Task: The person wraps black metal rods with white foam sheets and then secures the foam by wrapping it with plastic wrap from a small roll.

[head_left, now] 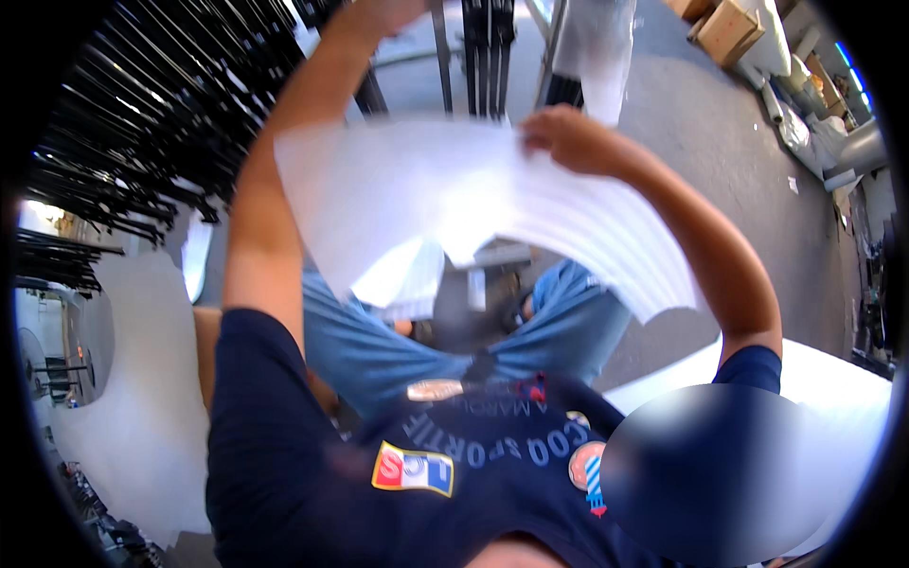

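A thin white sheet, like packing foam, spreads in a curve above my lap, blurred by motion. My right hand is at the sheet's far right edge, its fingers bent inward and closed on that edge. Farther off, at the top of the view, my left hand reaches past the sheet toward the black metal bars. The picture's edge and blur hide its fingers, so what it touches is unclear. The sheet's near right part hangs down beside my right forearm.
Many long black metal bars are stacked at the left, and several upright black bars stand ahead. Clear plastic wrapping hangs beside them. Cardboard boxes and rolls lie far right. White sheeting lies by my right elbow.
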Tool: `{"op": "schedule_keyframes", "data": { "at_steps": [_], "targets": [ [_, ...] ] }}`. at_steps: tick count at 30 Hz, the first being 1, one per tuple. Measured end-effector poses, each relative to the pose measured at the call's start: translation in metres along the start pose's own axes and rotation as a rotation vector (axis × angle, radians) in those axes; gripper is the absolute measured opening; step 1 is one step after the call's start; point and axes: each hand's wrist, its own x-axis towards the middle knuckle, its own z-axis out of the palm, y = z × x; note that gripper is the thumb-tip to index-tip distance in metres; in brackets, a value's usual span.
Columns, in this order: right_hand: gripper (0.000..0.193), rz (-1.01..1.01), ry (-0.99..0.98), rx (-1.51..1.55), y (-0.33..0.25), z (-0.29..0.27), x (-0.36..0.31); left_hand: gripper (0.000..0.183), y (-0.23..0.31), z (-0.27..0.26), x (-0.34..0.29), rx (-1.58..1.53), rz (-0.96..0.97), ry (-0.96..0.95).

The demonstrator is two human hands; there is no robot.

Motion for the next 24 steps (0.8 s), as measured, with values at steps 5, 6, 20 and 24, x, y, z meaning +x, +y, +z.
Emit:
{"op": "schedule_keyframes", "data": {
  "at_steps": [5, 6, 20, 24],
  "targets": [
    [0.015, 0.129, 0.195, 0.056, -0.017, -0.006, 0.031, 0.044, 0.01, -0.007, -0.015, -0.205, -0.349, 0.427],
    [0.015, 0.151, 0.188, 0.021, -0.017, -0.009, 0.035, 0.048, 0.009, -0.008, -0.014, -0.153, -0.225, 0.291],
    [0.029, 0.497, 0.165, 0.19, -0.02, -0.029, 0.089, 0.069, 0.007, -0.027, -0.038, 0.182, -0.327, -0.174],
    [0.027, 0.42, 0.462, 0.207, 0.001, -0.009, 0.098, 0.086, 0.003, -0.032, -0.041, 0.288, -0.48, -0.144]
  ]
}}
